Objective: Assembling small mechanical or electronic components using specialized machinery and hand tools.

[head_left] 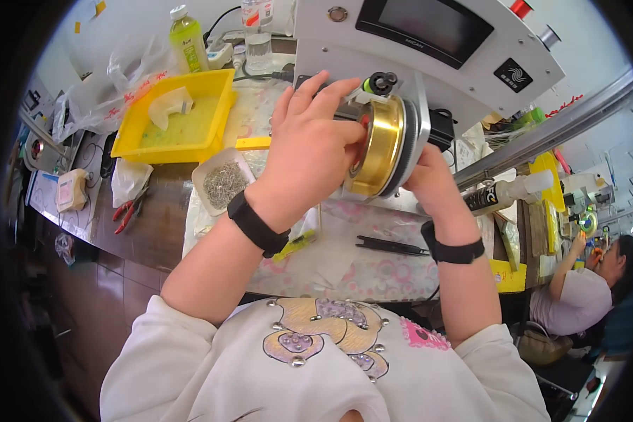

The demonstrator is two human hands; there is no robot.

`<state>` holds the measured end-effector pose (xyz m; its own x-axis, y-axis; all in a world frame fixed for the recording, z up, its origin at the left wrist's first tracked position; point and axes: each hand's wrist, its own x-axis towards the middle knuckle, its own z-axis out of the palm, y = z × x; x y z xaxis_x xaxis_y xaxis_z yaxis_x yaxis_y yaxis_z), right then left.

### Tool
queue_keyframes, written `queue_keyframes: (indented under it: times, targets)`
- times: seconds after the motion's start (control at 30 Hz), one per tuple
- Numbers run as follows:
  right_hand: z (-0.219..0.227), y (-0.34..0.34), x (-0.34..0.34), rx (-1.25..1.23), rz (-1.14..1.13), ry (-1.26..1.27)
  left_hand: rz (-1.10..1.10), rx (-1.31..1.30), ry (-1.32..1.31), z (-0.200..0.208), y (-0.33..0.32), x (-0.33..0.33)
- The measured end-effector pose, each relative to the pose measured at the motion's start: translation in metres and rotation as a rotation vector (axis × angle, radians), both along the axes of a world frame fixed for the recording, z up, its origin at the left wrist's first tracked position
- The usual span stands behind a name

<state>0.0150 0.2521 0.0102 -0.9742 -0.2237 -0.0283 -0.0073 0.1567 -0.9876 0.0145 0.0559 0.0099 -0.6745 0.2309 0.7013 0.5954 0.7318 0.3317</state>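
A shiny gold drum (378,146) stands on its side on the front of a white-grey machine, with a dark disc and a metal plate (420,105) on its right. My left hand (311,137) is at the drum's left face. Its thumb side presses in at the hub near a small red part, while the other fingers stretch up and apart; whatever the fingertips grip there is hidden. Behind the metal plate, my right hand (429,176) reaches up on the drum's right side, its fingertips mostly out of sight. A black roller knob (380,83) sits above the drum.
On the left are a yellow tray (221,105), a white dish of small metal pieces (225,184) and red-handled pliers (125,213). Black tweezers (392,245) lie before me. A metal bar (541,133) and a bottle (496,193) are right; another person (577,292) sits beyond.
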Motion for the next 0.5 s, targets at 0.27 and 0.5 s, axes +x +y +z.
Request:
queue_keyframes:
  times: [0.27, 0.5]
  targets:
    - [-0.016, 0.0, 0.002, -0.119, 0.023, 0.078, 0.014, -0.038, -0.017, 0.004, 0.004, 0.004]
    - [0.001, 0.021, 0.048, 0.12, -0.492, 0.611, 0.008, 0.137, 0.021, 0.011, -0.022, 0.024]
